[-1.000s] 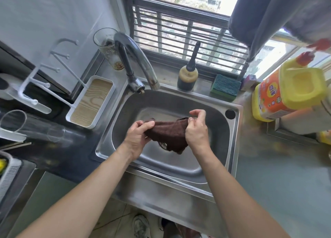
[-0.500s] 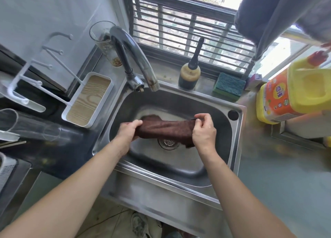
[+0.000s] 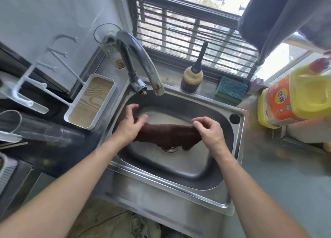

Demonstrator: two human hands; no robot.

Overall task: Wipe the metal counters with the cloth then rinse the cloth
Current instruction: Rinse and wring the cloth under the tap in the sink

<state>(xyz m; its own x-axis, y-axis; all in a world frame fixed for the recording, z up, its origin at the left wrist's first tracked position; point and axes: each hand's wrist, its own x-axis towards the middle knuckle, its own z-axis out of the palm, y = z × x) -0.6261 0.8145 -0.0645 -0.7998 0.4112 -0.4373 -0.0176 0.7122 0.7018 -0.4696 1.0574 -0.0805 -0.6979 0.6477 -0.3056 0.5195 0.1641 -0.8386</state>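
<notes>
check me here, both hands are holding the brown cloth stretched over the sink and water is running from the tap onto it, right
Not quite. The head view shows no water coming from the tap; its spout is dry. The rest holds: the left hand and right hand hold the brown cloth stretched over the sink.

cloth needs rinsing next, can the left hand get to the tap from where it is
Probably yes. The left hand holds one end of the cloth just below the tap, with nothing between them, though it would have to let go first.
</notes>
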